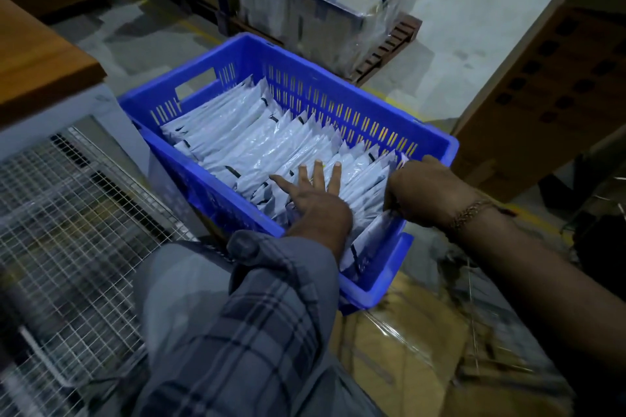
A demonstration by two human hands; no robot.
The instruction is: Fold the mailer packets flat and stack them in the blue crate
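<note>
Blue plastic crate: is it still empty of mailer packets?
No, the blue plastic crate holds a long row of white mailer packets standing on edge, with the left hand pressing on them.

- You have 1 blue crate (pixel 338 91) in the middle of the frame.
- Inside it stands 1 long row of white mailer packets (pixel 257 142); they overlap too tightly for you to count, but there are clearly more than 20.
- You have 2 hands in view: 1 left hand (pixel 315 200) at lower centre and 1 right hand (pixel 426 193) at centre right.
- 1 bracelet (pixel 471 211) sits on your right wrist.
- 1 plaid sleeve (pixel 257 315) fills the lower centre.
- 1 wrapped stack of boxes (pixel 325 0) sits on 1 pallet (pixel 389 47) at upper centre.
- 1 wire-mesh cage (pixel 78 234) lies at lower left.
- 1 wooden tabletop (pixel 37 64) is at upper left.
</note>
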